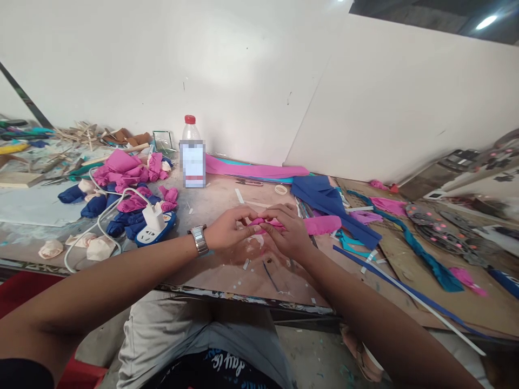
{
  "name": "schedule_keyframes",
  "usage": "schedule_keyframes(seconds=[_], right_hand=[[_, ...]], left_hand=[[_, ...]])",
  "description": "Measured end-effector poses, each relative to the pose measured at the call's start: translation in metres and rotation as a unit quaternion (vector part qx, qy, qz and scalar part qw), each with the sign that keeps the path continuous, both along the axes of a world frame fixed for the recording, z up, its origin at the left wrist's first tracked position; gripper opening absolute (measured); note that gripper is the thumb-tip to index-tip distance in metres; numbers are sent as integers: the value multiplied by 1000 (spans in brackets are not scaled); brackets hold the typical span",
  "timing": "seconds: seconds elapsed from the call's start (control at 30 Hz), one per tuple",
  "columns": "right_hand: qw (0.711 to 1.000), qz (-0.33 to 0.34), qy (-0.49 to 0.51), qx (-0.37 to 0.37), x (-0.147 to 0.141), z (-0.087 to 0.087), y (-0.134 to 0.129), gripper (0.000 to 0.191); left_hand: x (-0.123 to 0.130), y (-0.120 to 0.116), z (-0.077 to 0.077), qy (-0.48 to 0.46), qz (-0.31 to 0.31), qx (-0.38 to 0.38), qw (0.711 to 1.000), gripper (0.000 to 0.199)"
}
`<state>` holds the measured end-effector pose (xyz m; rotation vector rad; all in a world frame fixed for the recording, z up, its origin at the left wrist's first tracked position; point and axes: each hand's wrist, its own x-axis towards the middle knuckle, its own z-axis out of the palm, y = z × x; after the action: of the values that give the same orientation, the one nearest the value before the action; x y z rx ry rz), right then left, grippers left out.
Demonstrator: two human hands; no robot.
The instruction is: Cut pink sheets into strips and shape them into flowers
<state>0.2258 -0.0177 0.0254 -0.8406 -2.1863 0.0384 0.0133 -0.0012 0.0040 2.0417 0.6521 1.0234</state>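
Both of my hands meet over the middle of the table. My left hand (235,228), with a metal watch on its wrist, pinches the left end of a pink fabric strip (324,224). My right hand (287,231) grips the same strip just to the right, its thumb and fingers pressed on the bunched part. From under my right hand the strip runs out flat to the right, over the edge of some dark blue fabric (324,197). The fingertips touch or nearly touch, and part of the bunched fabric is hidden between them.
Left of my hands lie a power strip (156,229) with a white cable and a pile of pink and blue fabric pieces (125,173). A red-capped bottle (192,156) stands near the wall. A tape roll (280,189) lies beyond my hands; a teal strip (425,254) lies right.
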Motion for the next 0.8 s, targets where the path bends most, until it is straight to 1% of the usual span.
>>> schedule_keyframes(seconds=[0.23,0.33,0.5,0.63,0.8], right_hand=[[1000,-3,-2,-5,-1,1,0,9],[1000,-3,-1,-12,-1,0,0,9],[1000,-5,2,-16,0,-1,1,10],[1000,-2,0,-10,2,-4,2,14],[1000,-12,2,-10,2,-5,2,20]], left_hand=[[0,-1,0,7,2,-9,1000,15],[1,-1,0,7,14,-12,1000,13],[2,-2,2,-8,36,-42,998,23],[2,-2,2,-28,28,-68,997,26],[2,0,-1,-43,25,-81,995,29]])
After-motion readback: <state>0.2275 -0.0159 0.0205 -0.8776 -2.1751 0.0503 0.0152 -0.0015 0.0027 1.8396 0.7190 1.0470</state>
